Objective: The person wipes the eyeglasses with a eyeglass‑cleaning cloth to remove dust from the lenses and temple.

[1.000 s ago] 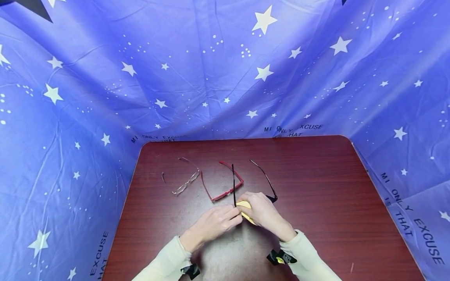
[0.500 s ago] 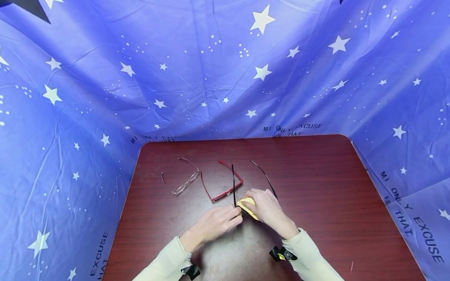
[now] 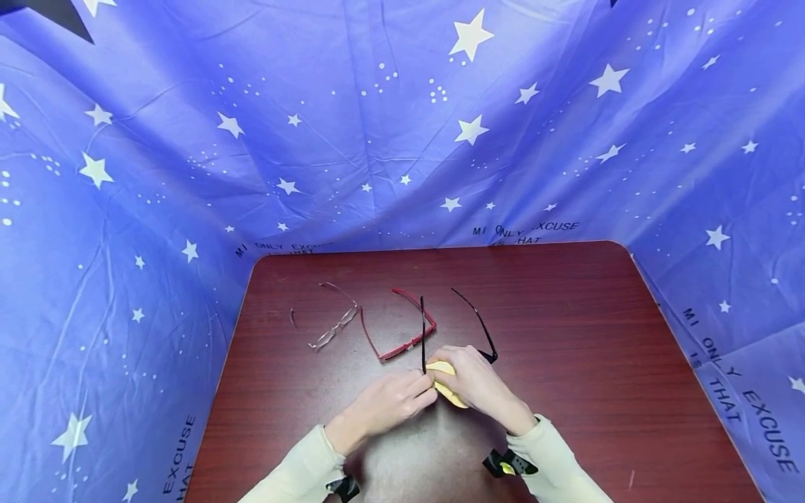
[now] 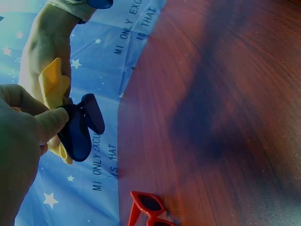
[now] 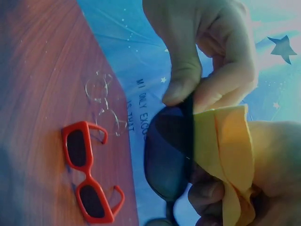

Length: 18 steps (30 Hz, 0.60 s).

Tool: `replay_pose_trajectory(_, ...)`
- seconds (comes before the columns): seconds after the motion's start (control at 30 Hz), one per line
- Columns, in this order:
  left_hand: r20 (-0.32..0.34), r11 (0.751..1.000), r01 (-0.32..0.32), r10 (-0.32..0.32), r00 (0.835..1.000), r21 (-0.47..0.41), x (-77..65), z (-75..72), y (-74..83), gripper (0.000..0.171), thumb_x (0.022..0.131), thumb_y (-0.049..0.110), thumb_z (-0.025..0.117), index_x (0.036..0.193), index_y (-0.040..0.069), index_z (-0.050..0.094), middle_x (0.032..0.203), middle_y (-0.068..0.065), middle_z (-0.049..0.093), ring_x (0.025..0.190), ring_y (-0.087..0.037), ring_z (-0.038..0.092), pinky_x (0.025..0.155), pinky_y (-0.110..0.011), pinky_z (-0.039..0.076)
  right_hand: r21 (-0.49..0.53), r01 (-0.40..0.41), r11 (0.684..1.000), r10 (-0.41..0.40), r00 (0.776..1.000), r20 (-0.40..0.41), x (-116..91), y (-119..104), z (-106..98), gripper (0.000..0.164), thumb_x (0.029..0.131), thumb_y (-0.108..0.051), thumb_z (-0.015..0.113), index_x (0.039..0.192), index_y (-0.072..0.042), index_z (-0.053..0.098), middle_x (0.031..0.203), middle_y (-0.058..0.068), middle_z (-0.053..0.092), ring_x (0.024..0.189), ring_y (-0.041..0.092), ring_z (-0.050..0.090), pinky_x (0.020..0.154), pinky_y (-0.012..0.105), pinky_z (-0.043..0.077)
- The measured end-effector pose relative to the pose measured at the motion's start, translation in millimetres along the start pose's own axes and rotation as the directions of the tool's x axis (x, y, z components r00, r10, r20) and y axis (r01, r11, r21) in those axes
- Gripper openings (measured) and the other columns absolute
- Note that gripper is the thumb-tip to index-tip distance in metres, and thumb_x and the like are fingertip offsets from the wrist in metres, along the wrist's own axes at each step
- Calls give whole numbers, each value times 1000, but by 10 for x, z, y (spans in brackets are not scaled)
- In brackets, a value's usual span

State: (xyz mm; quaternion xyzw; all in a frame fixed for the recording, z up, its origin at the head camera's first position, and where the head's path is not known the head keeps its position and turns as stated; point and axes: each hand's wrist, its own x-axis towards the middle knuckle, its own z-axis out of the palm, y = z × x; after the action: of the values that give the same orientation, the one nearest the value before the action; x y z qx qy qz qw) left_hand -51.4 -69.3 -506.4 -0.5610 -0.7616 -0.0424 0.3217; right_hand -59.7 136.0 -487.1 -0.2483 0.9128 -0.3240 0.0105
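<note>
My left hand pinches one end of a pair of black sunglasses by the frame, thumb in front. Their dark temples point away from me over the table. In my right hand is a folded yellow cloth, gripped around the sunglasses at the lens nearest my left hand. From the right wrist view, the cloth lies behind that lens and some fingertips show just below it. The hands nearly touch. In the head view they and the cloth hide most of the front frame.
Red-framed sunglasses lie on the brown table, just beyond my hands, temples unfolded. Left of them are clear, thin-framed eyeglasses. A blue star-printed curtain surrounds the table's back and sides.
The right hand with the cloth moved slightly up and away, uncovering part of the dark lens, then came back down over it. The left hand keeps its pinch; the sunglasses shift slightly right.
</note>
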Motion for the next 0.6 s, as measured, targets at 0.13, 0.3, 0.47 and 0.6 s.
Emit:
replay_pose_trajectory(0.13, 11, 1000, -5, 5, 1000, 30, -10, 7, 15, 10, 94, 13, 54, 88, 15, 61, 97, 4, 62, 81, -10, 56, 70, -21, 48, -40, -61, 997, 58, 996, -67, -10, 4, -46, 6, 88, -20, 79, 89, -15, 77, 84, -8, 73, 70, 8, 63, 60, 25, 46)
replay_pose_trajectory(0.3, 16, 999, 1, -2, 1000, 38, -37, -12, 7, 12, 96, 13, 53, 89, 15, 61, 99, 3, 63, 81, -10, 57, 69, -21, 49, -136, -191, 972, 173, 976, -134, -32, 73, -125, 7, 87, -19, 81, 90, -15, 76, 83, -4, 68, 66, 16, 62, 56, 34, 47)
replay_pose_trajectory(0.47, 1, 998, -7, 7, 1000, 56, -45, -29, -4, 20, 102, 10, 47, 90, 15, 62, 100, 2, 63, 80, -10, 56, 69, -21, 49, -230, -242, 943, 216, 967, -134, -94, 163, -143, 8, 88, -21, 80, 90, -16, 74, 78, -3, 62, 59, 24, 60, 49, 40, 45)
replay_pose_trajectory(0.6, -14, 997, -15, 16, 1000, 69, -54, -33, 2, 24, 103, 8, 45, 90, 15, 63, 101, 2, 64, 80, -10, 56, 69, -21, 49, -291, -204, 935, 170, 976, -138, -133, 197, -124, 11, 87, -20, 81, 86, -15, 71, 74, -1, 57, 57, 29, 61, 47, 43, 45)
